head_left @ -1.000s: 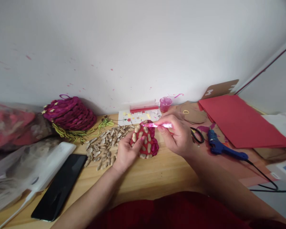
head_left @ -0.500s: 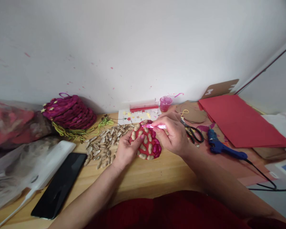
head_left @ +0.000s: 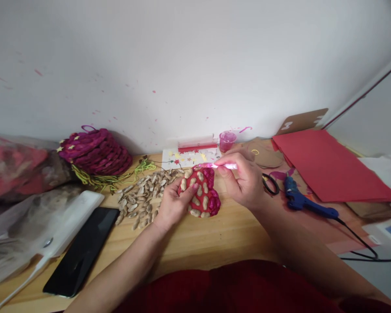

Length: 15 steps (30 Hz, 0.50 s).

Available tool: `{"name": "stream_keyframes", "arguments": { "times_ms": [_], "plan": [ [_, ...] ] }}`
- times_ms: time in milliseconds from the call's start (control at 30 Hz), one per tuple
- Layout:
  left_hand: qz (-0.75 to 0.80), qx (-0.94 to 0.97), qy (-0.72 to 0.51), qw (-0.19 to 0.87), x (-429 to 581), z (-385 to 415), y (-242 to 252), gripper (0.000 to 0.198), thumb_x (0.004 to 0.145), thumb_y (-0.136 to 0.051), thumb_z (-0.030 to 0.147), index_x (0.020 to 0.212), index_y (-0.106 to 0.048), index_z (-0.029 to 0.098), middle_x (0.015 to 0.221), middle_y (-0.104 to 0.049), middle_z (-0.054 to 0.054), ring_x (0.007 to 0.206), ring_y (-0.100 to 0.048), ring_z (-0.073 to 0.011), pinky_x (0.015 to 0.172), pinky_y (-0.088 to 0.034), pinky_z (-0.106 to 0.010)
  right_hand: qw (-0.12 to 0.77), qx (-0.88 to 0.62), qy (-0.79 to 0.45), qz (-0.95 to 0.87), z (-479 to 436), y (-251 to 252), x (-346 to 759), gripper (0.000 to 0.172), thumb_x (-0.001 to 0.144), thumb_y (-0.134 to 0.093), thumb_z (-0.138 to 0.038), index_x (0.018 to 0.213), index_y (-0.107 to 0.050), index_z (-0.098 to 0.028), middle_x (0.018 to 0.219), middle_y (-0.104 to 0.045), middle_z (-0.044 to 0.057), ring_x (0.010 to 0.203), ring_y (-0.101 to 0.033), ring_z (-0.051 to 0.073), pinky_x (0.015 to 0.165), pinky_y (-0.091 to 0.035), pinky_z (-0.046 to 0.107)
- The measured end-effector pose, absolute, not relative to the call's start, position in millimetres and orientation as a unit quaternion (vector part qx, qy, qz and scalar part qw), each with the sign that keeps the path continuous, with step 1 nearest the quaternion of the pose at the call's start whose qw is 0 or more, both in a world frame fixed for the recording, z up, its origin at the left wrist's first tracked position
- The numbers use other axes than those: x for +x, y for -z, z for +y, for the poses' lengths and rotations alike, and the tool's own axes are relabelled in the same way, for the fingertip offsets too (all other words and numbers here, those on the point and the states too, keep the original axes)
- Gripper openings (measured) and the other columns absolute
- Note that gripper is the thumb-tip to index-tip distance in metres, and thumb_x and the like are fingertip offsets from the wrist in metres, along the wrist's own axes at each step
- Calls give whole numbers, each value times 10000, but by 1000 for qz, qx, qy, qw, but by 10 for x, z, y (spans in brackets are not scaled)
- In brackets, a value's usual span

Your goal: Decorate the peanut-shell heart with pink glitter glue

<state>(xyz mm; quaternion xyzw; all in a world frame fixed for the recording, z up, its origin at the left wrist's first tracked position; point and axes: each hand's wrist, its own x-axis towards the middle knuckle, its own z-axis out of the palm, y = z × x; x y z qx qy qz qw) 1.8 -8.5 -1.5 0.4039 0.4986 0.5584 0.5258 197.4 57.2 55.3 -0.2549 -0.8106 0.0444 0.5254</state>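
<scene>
My left hand [head_left: 174,203] grips a red scalloped piece [head_left: 198,193] by its left side, thumb on top. Peanut shells cover its face; those along the right edge are painted magenta, the others still plain tan. My right hand [head_left: 244,180] pinches a white-handled paintbrush [head_left: 228,166], whose magenta-smeared tip lies at the upper edge of the piece. Beyond that hand stands a small clear cup [head_left: 227,141] with magenta paint. Loose peanut shells [head_left: 141,198] are heaped on the table left of the piece.
At the left are plastic bags [head_left: 16,169], a white power strip [head_left: 74,221], a black phone [head_left: 81,252] and a magenta woven bundle [head_left: 96,152]. Scissors [head_left: 271,184], a blue glue gun [head_left: 308,204] with its cord and red sheets [head_left: 332,165] lie at the right.
My right hand has drawn back to the right with the paintbrush, showing more of the magenta shells. My left hand holds the piece in the same place.
</scene>
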Motion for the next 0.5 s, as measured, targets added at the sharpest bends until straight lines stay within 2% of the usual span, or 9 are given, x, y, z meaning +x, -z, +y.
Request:
{"name": "stream_keyframes", "arguments": {
  "times_ms": [200, 367, 500],
  "plan": [
    [510, 419, -554, 507, 22, -92, -24, 474, 756, -910, 564, 926, -770, 144, 780, -805, -74, 596, -720, -198, 580, -617, -298, 515, -254, -69, -816, 583, -540, 1970, 70, 1006, -623, -184, 997, -661, -242, 908, -760, 22, 919, -695, 222, 862, -490, 397],
    [510, 416, -553, 511, 21, -92, -17, 467, 769, -899, 563, 944, -773, 150, 775, -801, -71, 600, -726, -209, 575, -616, -306, 540, -264, -78, -795, 590, -539, 1975, 67, 1012, -616, -198, 1005, -660, -247, 910, -753, 27, 904, -685, 225, 858, -493, 401],
    [519, 424, -553, 495, 30, -92, -51, 473, 746, -911, 565, 932, -778, 151, 785, -800, -69, 605, -721, -207, 581, -611, -303, 516, -263, -83, -811, 581, -531, 1963, 61, 1019, -614, -212, 1002, -661, -248, 914, -765, 30, 912, -702, 226, 852, -498, 408]
  ]
}}
